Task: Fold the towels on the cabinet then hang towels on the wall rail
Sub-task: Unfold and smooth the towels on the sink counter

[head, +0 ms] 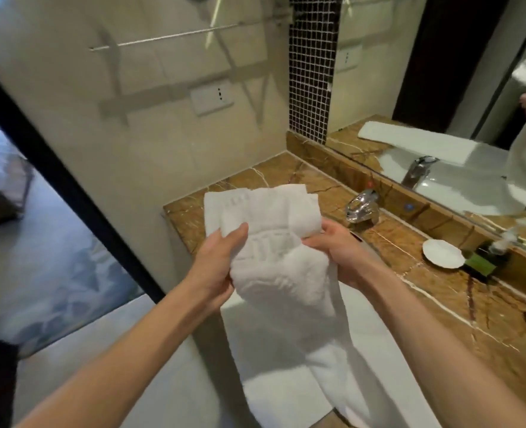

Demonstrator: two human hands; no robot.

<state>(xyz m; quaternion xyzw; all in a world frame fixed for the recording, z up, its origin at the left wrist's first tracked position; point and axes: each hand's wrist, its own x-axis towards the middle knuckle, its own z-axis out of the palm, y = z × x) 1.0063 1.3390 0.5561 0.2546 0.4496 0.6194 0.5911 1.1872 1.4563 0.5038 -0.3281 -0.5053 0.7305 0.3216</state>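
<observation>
A white towel (283,273) is bunched between both of my hands above the brown marble cabinet top (440,291), its lower part hanging down in front of the cabinet. My left hand (221,264) grips its left side and my right hand (336,251) grips its right side. Under it, a second white towel (221,205) lies folded flat along the left end of the cabinet top. The metal wall rail (163,38) runs high on the tiled wall, bare.
A chrome tap (360,208) stands at the back of the counter beside the mirror (440,88). A white dish (442,253) and a dark tray with small items (484,261) sit to the right. An open doorway lies to the left.
</observation>
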